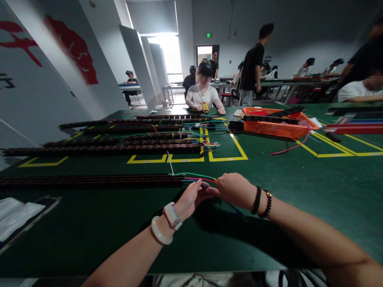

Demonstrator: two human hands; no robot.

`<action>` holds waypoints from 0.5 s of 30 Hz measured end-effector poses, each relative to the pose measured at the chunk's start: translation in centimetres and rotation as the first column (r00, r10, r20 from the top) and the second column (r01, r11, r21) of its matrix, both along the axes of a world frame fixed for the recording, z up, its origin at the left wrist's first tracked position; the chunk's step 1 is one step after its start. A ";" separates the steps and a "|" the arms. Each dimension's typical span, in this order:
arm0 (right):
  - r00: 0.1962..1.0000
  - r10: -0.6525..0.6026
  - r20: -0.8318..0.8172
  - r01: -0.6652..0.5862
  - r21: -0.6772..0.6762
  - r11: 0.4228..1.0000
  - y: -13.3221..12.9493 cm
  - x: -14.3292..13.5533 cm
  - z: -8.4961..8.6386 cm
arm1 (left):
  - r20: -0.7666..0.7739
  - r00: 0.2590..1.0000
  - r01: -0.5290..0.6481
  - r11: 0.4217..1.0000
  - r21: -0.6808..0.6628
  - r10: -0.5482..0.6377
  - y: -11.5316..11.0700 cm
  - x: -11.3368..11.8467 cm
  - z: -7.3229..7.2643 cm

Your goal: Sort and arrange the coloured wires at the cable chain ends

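A long black cable chain (89,181) lies along the near side of the table, with green, red and blue wires (194,175) coming out of its right end. My left hand (193,196) is closed on these wires just past the chain's end, thumb on top. Beside it, my right hand (235,189) is wrapped round the same wires further along, its knuckles up. The blue wire's end (239,212) hangs out below my right hand, blurred. A white cable tie (170,163) sticks up at the chain's end. My palms hide the middle of the wires.
More cable chains (119,150) with loose wires lie beyond, on the green table (284,191) marked with yellow tape. An orange basket (269,129) stands at the back right. Across sits a person (203,93) with a yellow tool (205,107). Plastic bags (20,215) lie at left.
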State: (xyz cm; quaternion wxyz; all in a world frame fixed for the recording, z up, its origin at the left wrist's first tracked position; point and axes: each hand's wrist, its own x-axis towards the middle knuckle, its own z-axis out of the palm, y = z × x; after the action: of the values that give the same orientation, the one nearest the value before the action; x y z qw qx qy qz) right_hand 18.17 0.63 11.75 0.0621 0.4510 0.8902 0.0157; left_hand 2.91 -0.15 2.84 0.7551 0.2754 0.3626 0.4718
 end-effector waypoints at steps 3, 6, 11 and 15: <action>0.994 0.106 0.034 -0.103 -0.076 0.992 -0.5 0.2 -1.1 | -0.017 1.000 -0.003 1.000 -0.009 0.003 0.0 -0.1 -0.2; 0.980 0.189 0.059 -0.185 -0.070 0.980 -0.1 0.4 -2.0 | -0.011 1.000 0.024 1.000 0.011 -0.023 -0.1 -0.1 0.1; 0.963 0.252 0.093 -0.252 -0.019 0.968 1.6 1.1 -1.1 | -0.020 0.999 0.039 0.999 -0.022 -0.039 -0.4 -0.1 1.1; 0.993 0.106 0.050 -0.102 -0.069 0.992 2.9 1.4 -0.3 | -0.151 0.951 0.270 0.963 -0.030 -0.271 -0.5 -0.1 1.6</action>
State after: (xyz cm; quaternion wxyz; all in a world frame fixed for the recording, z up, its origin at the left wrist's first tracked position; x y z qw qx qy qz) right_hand 19.54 3.48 11.44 0.0999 0.4010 0.9106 0.0017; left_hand 2.81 -0.67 4.49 0.7834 0.3547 0.3807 0.3398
